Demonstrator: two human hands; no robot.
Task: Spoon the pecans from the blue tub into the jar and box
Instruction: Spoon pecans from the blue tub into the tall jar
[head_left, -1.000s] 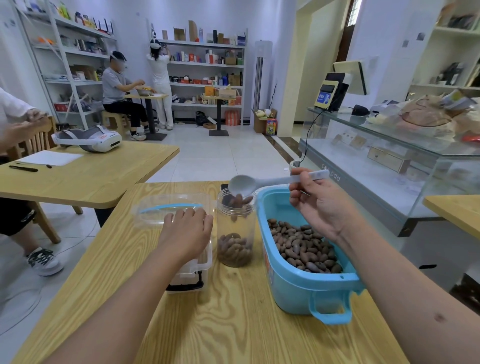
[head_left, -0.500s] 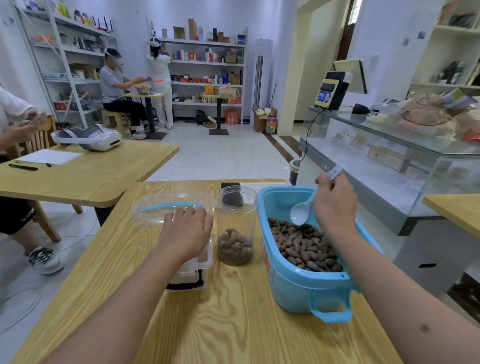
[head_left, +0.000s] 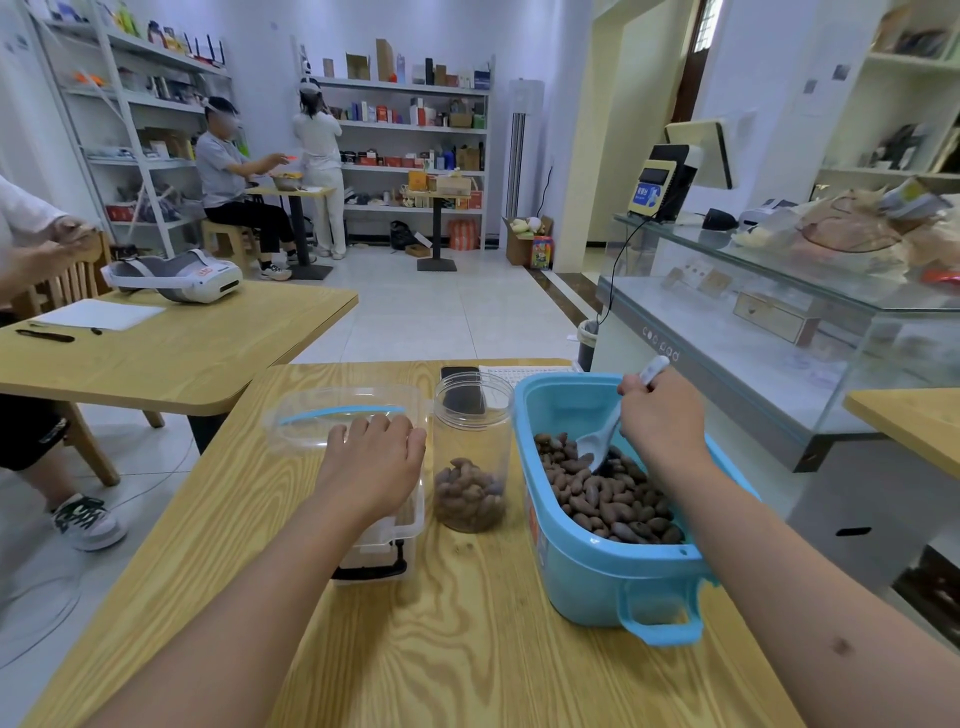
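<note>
The blue tub stands at the right of the wooden table, holding a heap of brown pecans. My right hand grips a white spoon whose bowl digs into the pecans. A clear jar stands just left of the tub with pecans covering its bottom. Left of the jar is a clear plastic box with a blue-trimmed open lid. My left hand rests on top of the box with fingers straight.
A black phone and a white keyboard-like item lie behind the jar. A glass counter runs along the right. Another wooden table with a headset stands at the left, with people seated beyond.
My right hand swung the spoon from above the jar, where it tipped pecans in, back to the tub and pushed it down into the pecans. The left hand stayed on the box.
</note>
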